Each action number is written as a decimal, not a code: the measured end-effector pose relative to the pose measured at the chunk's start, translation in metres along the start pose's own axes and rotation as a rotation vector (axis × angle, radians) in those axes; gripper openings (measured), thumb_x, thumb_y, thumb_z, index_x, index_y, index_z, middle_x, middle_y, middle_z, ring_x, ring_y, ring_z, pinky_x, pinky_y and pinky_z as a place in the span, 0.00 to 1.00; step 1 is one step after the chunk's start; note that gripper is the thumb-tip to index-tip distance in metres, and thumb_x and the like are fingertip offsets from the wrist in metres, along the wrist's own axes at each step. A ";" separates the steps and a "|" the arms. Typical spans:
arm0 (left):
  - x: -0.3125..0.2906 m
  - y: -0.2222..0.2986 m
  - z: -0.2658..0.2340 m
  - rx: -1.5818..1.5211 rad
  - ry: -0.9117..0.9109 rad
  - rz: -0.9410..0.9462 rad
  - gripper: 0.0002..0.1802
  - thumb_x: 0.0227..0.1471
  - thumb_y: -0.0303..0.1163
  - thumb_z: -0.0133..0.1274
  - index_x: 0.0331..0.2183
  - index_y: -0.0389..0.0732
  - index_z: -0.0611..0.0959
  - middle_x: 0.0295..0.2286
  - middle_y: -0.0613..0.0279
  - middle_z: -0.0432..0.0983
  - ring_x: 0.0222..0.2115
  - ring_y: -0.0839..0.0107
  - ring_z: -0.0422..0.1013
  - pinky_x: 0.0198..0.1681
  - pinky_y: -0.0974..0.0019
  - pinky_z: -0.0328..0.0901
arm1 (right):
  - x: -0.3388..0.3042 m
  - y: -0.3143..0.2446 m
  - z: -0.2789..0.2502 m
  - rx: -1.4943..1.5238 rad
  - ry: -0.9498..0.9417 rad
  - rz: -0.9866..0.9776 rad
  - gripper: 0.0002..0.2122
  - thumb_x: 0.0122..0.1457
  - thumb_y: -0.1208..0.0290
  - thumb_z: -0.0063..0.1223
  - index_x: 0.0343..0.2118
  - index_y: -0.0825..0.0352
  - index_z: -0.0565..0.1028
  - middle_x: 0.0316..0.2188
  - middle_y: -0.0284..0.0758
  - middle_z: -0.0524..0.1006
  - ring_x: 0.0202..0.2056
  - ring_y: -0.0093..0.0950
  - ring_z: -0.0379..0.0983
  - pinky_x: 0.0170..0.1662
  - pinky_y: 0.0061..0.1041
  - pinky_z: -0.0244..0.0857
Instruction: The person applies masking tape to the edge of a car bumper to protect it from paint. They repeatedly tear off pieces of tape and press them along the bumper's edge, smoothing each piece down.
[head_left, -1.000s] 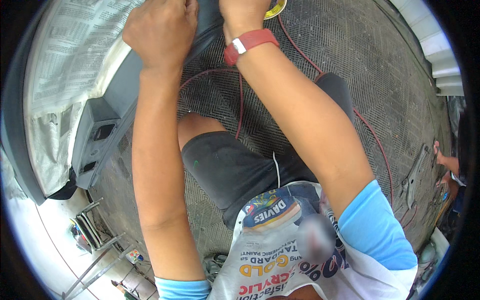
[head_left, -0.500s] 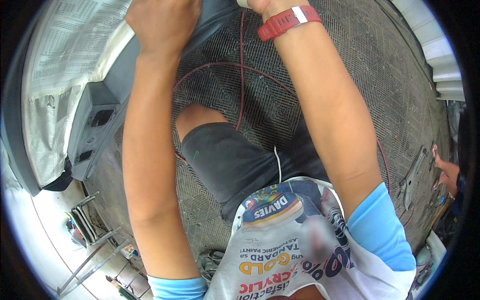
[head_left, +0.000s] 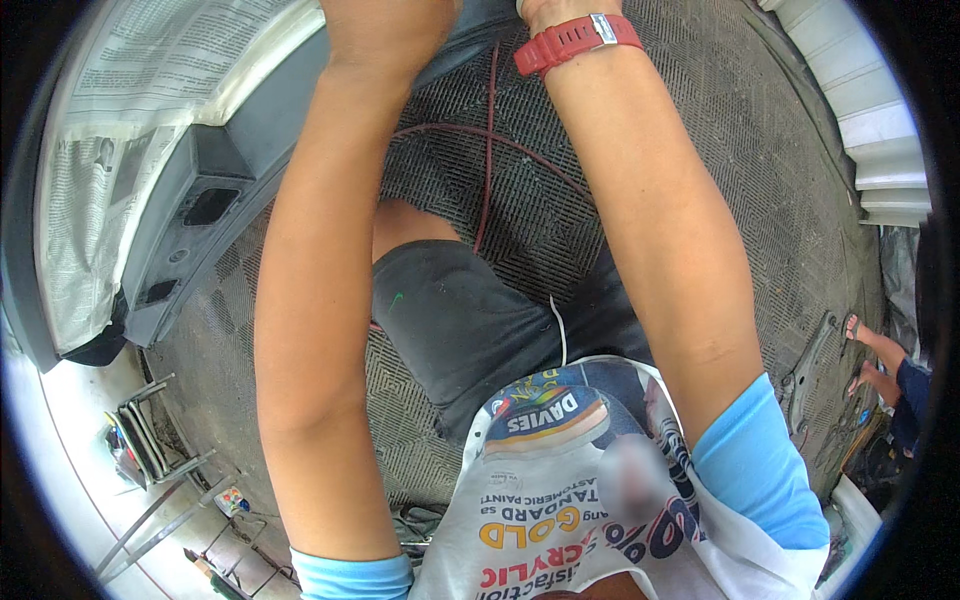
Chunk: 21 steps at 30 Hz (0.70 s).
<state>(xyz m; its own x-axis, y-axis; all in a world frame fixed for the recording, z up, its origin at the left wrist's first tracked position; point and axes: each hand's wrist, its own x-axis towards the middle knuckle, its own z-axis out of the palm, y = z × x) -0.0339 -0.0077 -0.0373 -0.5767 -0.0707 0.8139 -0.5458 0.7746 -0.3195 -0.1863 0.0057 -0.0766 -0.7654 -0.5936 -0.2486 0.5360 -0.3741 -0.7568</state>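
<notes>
My left hand [head_left: 390, 35] is at the top edge, back toward me, beside a grey car body panel [head_left: 262, 125]. Its fingers are hidden, so I cannot tell whether it holds the panel. To its right, my right hand [head_left: 565, 10] is mostly cut off by the top of the picture; its fingers do not show. A red wristwatch [head_left: 560, 45] with a silver buckle circles my right wrist. Printed newspaper [head_left: 190, 60] with pale tape along its edge covers the panel's left side. Lower down, a grey section [head_left: 178, 245] has dark rectangular openings.
A red hose [head_left: 488, 170] loops over the patterned dark floor [head_left: 680, 100] between my arms. A long metal tool like a floor jack [head_left: 805, 375] lies at right, near another person's legs [head_left: 885, 350]. A metal-framed stand [head_left: 150, 445] is at lower left.
My left hand and forearm have moved right, nearer the right hand. The right hand has gone slightly farther up out of the picture. At far right, the other person's legs have shifted.
</notes>
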 end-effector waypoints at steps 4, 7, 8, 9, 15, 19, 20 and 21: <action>-0.006 -0.007 0.001 -0.009 -0.014 0.009 0.08 0.53 0.32 0.59 0.24 0.45 0.79 0.19 0.58 0.78 0.23 0.55 0.78 0.28 0.51 0.71 | -0.009 0.009 0.002 -0.018 -0.027 -0.071 0.05 0.61 0.70 0.63 0.30 0.63 0.80 0.25 0.30 0.75 0.22 0.23 0.64 0.27 0.28 0.57; -0.005 -0.008 0.002 -0.023 -0.002 0.018 0.07 0.52 0.31 0.58 0.24 0.45 0.79 0.19 0.58 0.78 0.23 0.55 0.77 0.28 0.51 0.71 | -0.015 0.018 -0.002 -0.070 -0.069 -0.272 0.05 0.61 0.72 0.62 0.32 0.68 0.83 0.26 0.30 0.77 0.24 0.22 0.67 0.30 0.27 0.60; -0.005 -0.008 0.002 -0.032 -0.002 0.022 0.07 0.52 0.31 0.58 0.24 0.45 0.79 0.19 0.58 0.78 0.23 0.55 0.77 0.28 0.51 0.71 | -0.014 0.023 -0.001 -0.093 -0.056 -0.372 0.05 0.61 0.73 0.62 0.33 0.69 0.84 0.27 0.30 0.79 0.26 0.22 0.68 0.32 0.26 0.61; -0.006 -0.010 0.001 -0.038 -0.006 0.025 0.07 0.52 0.31 0.58 0.24 0.45 0.79 0.19 0.58 0.78 0.22 0.55 0.77 0.28 0.51 0.71 | -0.019 0.025 0.002 -0.116 -0.043 -0.467 0.06 0.61 0.74 0.62 0.34 0.70 0.85 0.28 0.31 0.80 0.28 0.22 0.70 0.33 0.25 0.63; -0.003 -0.010 0.004 -0.061 -0.015 0.030 0.05 0.52 0.30 0.57 0.24 0.46 0.80 0.19 0.57 0.78 0.22 0.56 0.78 0.28 0.52 0.71 | -0.017 0.016 0.016 0.023 0.055 -0.434 0.07 0.59 0.77 0.63 0.37 0.74 0.87 0.34 0.32 0.85 0.36 0.22 0.75 0.42 0.25 0.68; -0.007 -0.013 0.002 -0.030 -0.037 0.032 0.04 0.51 0.31 0.57 0.24 0.46 0.80 0.19 0.58 0.79 0.23 0.57 0.78 0.28 0.53 0.71 | -0.018 0.021 0.017 -0.051 0.051 -0.453 0.07 0.58 0.79 0.62 0.36 0.75 0.86 0.34 0.32 0.84 0.35 0.23 0.75 0.42 0.26 0.68; -0.009 -0.014 0.001 -0.023 -0.034 0.029 0.04 0.50 0.31 0.57 0.24 0.46 0.80 0.19 0.58 0.79 0.23 0.57 0.78 0.28 0.53 0.71 | -0.019 0.025 0.020 0.001 0.031 -0.445 0.07 0.58 0.79 0.62 0.36 0.75 0.86 0.34 0.32 0.84 0.35 0.23 0.75 0.42 0.26 0.68; -0.008 -0.013 0.001 -0.024 -0.023 0.029 0.04 0.50 0.31 0.57 0.24 0.46 0.80 0.19 0.58 0.79 0.23 0.57 0.79 0.28 0.53 0.71 | -0.018 0.025 0.020 0.052 0.016 -0.446 0.07 0.58 0.80 0.61 0.36 0.75 0.86 0.34 0.32 0.84 0.35 0.23 0.75 0.42 0.25 0.68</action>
<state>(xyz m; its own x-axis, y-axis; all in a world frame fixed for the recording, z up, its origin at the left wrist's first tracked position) -0.0231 -0.0182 -0.0400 -0.6062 -0.0623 0.7929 -0.5139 0.7916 -0.3306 -0.1520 -0.0078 -0.0793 -0.9310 -0.3550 0.0852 0.1692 -0.6263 -0.7610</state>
